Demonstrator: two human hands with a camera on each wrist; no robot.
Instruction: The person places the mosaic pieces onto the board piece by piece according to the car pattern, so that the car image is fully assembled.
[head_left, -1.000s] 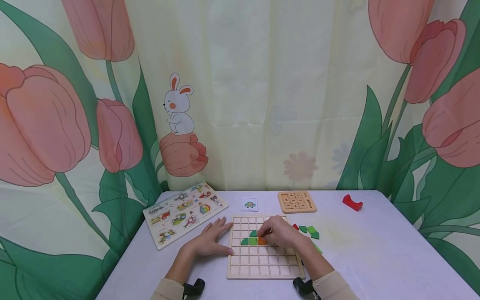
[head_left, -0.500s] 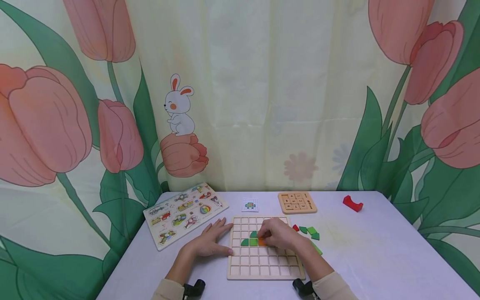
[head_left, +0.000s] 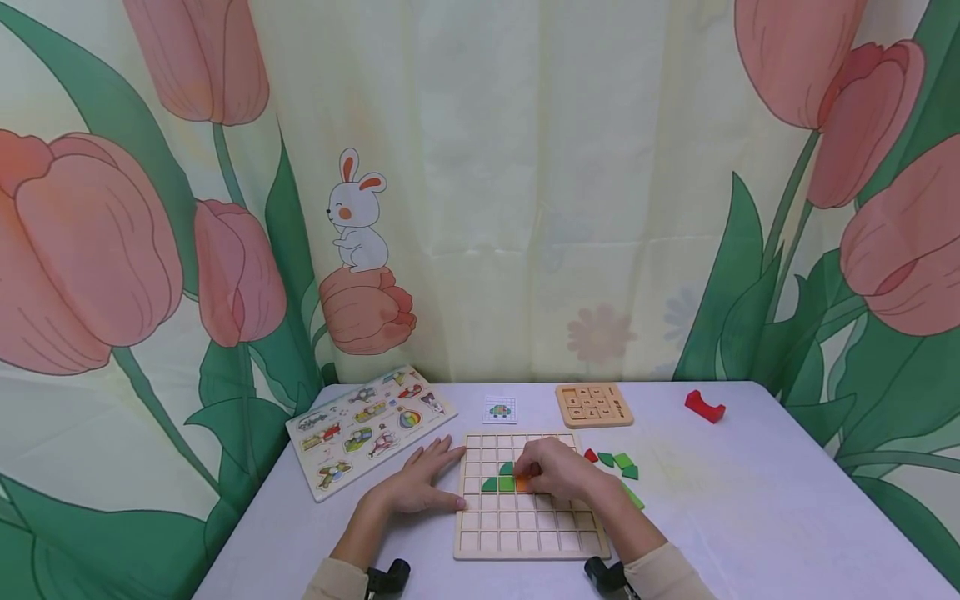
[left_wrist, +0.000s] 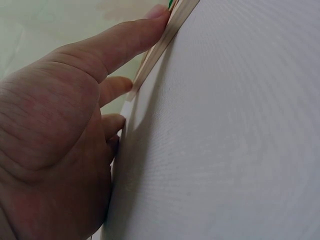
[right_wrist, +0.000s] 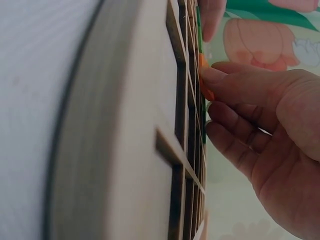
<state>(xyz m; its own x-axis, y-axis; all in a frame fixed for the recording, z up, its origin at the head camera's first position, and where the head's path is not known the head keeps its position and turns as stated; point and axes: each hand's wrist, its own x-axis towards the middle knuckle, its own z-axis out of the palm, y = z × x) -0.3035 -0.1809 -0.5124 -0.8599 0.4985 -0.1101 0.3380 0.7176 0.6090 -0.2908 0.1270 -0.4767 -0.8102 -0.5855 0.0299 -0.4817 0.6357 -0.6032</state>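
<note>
A wooden grid board (head_left: 517,546) lies on the white table. In its cells sit a light green square tile (head_left: 507,483) and two dark green quarter-round tiles, one left of the square and one above it. My right hand (head_left: 558,468) reaches over the board and pinches an orange tile (right_wrist: 205,77) at the cell right of the green square. The right wrist view shows thumb and fingertips at that tile, which stands partly above the grid bars. My left hand (head_left: 422,482) lies spread along the board's left edge, with thumb and fingertips touching the frame (left_wrist: 170,30).
Loose green tiles (head_left: 623,460) and a small red tile (head_left: 591,455) lie right of the board. Behind it are a pattern card (head_left: 500,409) and a wooden number puzzle (head_left: 594,404). A picture puzzle board (head_left: 367,429) is at left, a red curved piece (head_left: 705,407) at far right.
My right hand shifts only very slightly at the orange tile. The left hand and the board stay where they were.
</note>
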